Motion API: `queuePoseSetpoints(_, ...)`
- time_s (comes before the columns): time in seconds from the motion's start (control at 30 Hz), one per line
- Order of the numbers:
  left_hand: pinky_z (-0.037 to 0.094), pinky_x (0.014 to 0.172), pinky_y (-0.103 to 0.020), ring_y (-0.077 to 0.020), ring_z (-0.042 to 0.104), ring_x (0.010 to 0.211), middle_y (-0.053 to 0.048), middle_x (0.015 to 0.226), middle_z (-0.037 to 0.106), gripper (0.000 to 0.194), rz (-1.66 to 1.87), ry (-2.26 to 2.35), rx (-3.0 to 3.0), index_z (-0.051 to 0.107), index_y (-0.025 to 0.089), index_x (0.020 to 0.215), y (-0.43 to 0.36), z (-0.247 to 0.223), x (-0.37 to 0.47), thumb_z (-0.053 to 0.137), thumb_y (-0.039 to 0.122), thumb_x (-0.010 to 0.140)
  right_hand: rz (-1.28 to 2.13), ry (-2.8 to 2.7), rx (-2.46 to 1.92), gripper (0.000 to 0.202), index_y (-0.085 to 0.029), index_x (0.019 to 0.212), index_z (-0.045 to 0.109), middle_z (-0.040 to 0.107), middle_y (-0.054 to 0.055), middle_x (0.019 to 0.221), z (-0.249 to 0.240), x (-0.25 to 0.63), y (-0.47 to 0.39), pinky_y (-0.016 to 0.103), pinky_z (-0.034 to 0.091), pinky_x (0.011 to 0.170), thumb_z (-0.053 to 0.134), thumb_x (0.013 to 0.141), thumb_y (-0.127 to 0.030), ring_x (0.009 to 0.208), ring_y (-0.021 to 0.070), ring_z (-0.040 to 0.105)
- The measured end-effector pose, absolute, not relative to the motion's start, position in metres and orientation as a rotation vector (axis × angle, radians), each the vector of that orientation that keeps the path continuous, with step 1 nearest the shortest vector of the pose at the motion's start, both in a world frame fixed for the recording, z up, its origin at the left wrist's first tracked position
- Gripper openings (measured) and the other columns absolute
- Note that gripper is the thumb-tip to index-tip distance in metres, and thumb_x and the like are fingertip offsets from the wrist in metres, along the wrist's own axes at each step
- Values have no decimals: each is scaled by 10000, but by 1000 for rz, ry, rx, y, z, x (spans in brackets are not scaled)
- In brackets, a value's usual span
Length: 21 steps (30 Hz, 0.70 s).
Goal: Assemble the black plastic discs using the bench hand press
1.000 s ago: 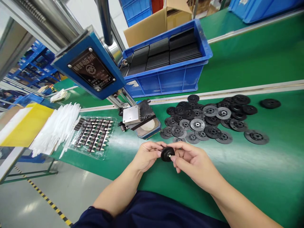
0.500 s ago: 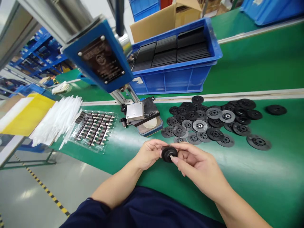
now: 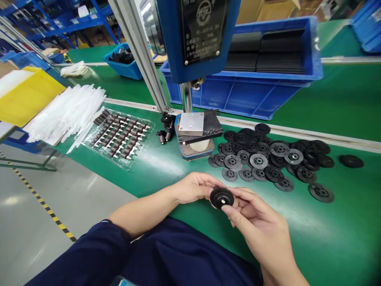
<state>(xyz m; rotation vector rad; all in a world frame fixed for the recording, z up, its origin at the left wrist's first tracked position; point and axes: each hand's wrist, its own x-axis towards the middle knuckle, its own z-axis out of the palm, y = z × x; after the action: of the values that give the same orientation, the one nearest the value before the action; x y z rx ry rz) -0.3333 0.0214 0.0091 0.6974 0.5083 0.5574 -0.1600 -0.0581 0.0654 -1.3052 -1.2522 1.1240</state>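
Between my two hands, just above the near part of the green bench, is a round black plastic disc (image 3: 219,195) with a small pale shaft tip at its centre. My left hand (image 3: 198,188) pinches its left edge. The thumb and fingers of my right hand (image 3: 253,212) grip its right side, the thumb close to the shaft tip. What lies behind the disc is hidden by it and by my fingers. Beyond my hands, many similar flat black discs (image 3: 258,161) lie in a loose heap.
A blue press (image 3: 199,39) stands ahead, a metal block (image 3: 191,122) on its base. Left of it are a few black assembled parts (image 3: 162,136), a clear tray (image 3: 125,163) of dark shafted pieces and white tubes (image 3: 68,109). Behind stands a blue crate (image 3: 244,95) of black plates.
The view has swung left, so the press and bench things appear shifted. Both hands still hold the disc, which now faces the camera a little more.
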Motion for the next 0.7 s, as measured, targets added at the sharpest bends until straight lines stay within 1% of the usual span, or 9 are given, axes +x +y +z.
queuePoseSetpoints(0.17, 515, 714, -263, -164, 687, 765, -101, 911, 734, 438, 548, 486, 704, 714, 134, 1042, 22, 10, -333, 826, 357, 682, 1089, -1232, -1333, 279, -213, 1084, 652, 647, 59, 919, 64, -162, -61, 281, 539, 590, 715, 827, -300, 662, 142, 593)
queuePoseSetpoints(0.33, 503, 709, -255, -167, 679, 775, -113, 934, 728, 461, 516, 471, 721, 706, 130, 1075, 22, 9, -333, 811, 374, 698, 1039, -1278, -1309, 265, -231, 1093, 646, 624, 54, 979, 64, -164, -64, 273, 527, 621, 708, 838, -268, 701, 140, 598)
queuePoseSetpoints(0.47, 498, 677, -261, -158, 660, 728, -103, 898, 720, 489, 500, 480, 745, 706, 139, 1082, 21, 9, -333, 812, 405, 685, 983, -1358, -1324, 254, -244, 1107, 632, 609, 50, 972, 64, -163, -63, 276, 513, 627, 685, 859, -250, 703, 138, 589)
queuePoseSetpoints(0.6, 486, 602, -256, -156, 637, 682, -97, 870, 705, 535, 463, 486, 749, 703, 142, 1087, 22, 11, -333, 819, 441, 659, 977, -1419, -1343, 290, -242, 1148, 611, 616, 52, 939, 61, -160, -63, 288, 515, 628, 676, 867, -258, 708, 149, 589)
queuePoseSetpoints(0.7, 475, 579, -248, -154, 631, 679, -99, 874, 700, 550, 436, 494, 759, 703, 129, 1080, 22, 13, -332, 823, 451, 649, 982, -1419, -1355, 304, -250, 1163, 603, 627, 41, 913, 60, -159, -64, 287, 518, 637, 675, 868, -262, 704, 150, 598)
